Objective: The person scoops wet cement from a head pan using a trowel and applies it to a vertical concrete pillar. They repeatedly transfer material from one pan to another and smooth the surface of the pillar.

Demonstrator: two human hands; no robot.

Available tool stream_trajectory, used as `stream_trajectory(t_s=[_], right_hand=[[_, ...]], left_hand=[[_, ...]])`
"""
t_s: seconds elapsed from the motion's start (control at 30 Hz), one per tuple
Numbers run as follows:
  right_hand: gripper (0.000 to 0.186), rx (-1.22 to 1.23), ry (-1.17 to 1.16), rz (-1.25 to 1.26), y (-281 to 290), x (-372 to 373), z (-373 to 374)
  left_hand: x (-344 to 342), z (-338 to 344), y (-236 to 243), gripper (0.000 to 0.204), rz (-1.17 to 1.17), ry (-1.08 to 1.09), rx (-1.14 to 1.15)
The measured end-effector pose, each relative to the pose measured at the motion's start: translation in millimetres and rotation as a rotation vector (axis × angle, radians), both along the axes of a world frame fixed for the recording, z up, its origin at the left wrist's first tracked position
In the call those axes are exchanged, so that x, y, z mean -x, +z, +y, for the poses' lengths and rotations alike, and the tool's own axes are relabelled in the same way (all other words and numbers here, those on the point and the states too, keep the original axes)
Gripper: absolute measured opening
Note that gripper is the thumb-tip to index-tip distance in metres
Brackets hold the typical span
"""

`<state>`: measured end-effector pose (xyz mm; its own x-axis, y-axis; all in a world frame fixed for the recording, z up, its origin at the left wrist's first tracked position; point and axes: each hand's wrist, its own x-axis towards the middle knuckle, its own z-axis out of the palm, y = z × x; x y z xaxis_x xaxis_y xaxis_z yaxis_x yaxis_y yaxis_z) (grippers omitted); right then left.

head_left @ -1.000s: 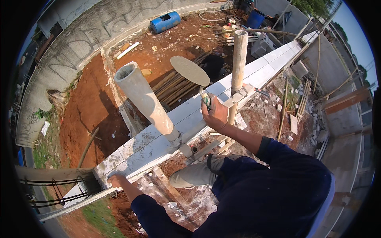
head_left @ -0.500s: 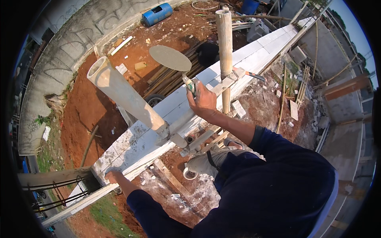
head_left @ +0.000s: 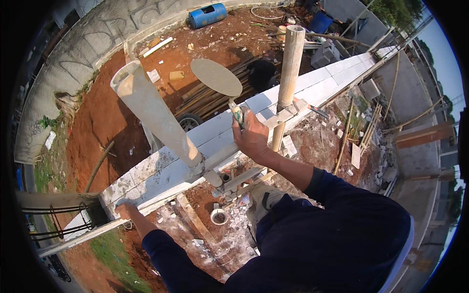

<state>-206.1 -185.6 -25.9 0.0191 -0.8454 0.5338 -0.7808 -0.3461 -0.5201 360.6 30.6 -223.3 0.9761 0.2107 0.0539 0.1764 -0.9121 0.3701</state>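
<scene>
My right hand [head_left: 251, 136] is closed round the handle of a trowel [head_left: 216, 77]. Its broad oval blade, coated in grey, points up and away over the block wall. Just right of this hand stands a bamboo pole [head_left: 290, 68] with short wooden pieces [head_left: 288, 115] at its base. Far to the left, my left hand [head_left: 128, 211] grips the near edge of the white block wall [head_left: 163, 168], beside the concrete column end; its fingertips are partly hidden. Between my hands, a wide pale pipe [head_left: 154, 115] leans up from the wall top.
Below the wall on my side are a white bucket [head_left: 219, 217], a timber plank [head_left: 196, 219] and broken rubble. Steel bars [head_left: 53, 222] jut out at the left. Beyond the wall lie bamboo poles [head_left: 210, 100], a wheel [head_left: 190, 121] and a blue drum [head_left: 207, 16].
My view has shifted, so the poles sit further right. My leg below the wall has moved, and more of the white bucket shows. Both hands keep their holds.
</scene>
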Motion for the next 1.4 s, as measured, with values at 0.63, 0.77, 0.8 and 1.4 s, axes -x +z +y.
stream_trajectory(t_s=[0.63,0.77,0.8,1.4], right_hand=[[0.034,-0.083,0.204,-0.067,3.9,0.4,3.9],[0.038,-0.057,0.251,-0.084,5.4,8.2,2.9],[0.038,-0.055,0.265,-0.084,3.1,8.7,3.1],[0.039,-0.448,0.72,0.049,35.7,50.9,-50.9]], left_hand=[[293.8,-23.3,115.6,0.052,-0.296,0.198,1.125],[456.3,-65.0,193.7,0.05,-0.097,-0.333,1.144],[487.4,-75.9,207.9,0.047,-0.125,-0.547,1.097],[495.0,-171.9,174.0,0.055,-0.451,-1.103,0.087]])
